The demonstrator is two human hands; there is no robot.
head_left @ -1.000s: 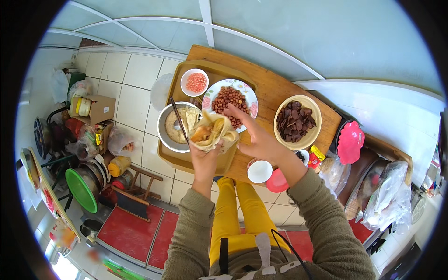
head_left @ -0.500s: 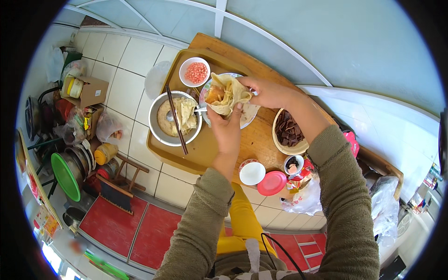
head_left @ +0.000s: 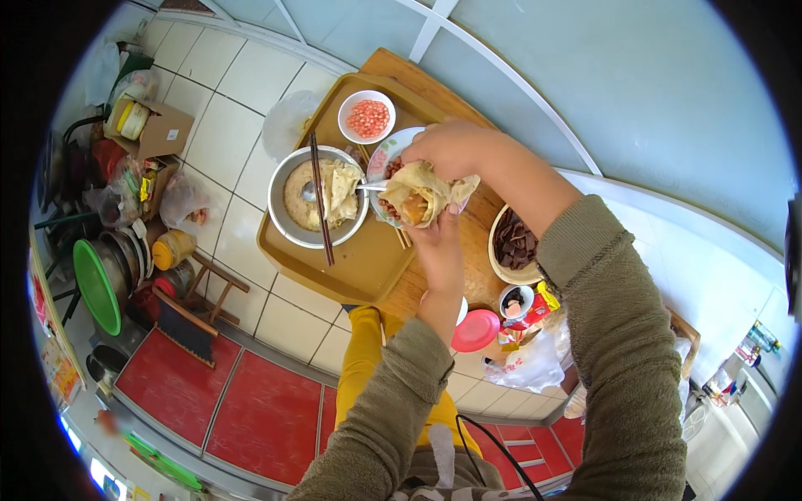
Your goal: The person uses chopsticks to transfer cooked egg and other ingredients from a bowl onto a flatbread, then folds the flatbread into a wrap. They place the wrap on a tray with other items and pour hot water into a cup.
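A thin flatbread wrap (head_left: 426, 192) with pale and orange-brown filling rests in my left hand (head_left: 440, 250), whose thumb and fingers press its near side. My right hand (head_left: 447, 149) is curled over the far side of a floral plate (head_left: 382, 159), beside the wrap, fingertips pointing down near reddish-brown nuts or beans (head_left: 393, 169). What it grips, if anything, is hidden. Left of the wrap stands a metal bowl (head_left: 288, 237) of beige paste and folded pale sheets. Dark chopsticks (head_left: 321, 204) lie across it, and a spoon (head_left: 371, 186) sticks out toward the plate.
A brown tray (head_left: 351, 271) on a wooden table (head_left: 393, 63) carries the metal bowl and a white bowl (head_left: 345, 125) of pink bits. To the right are a bowl (head_left: 494, 257) of dark pieces, a pink lid (head_left: 474, 330) and a small cup (head_left: 505, 301). A wooden stool (head_left: 219, 294) stands left.
The wrap has turned and moved slightly right and down with my left hand. My right hand has left the wrap's edge and moved left over the plate. The view has shifted a little.
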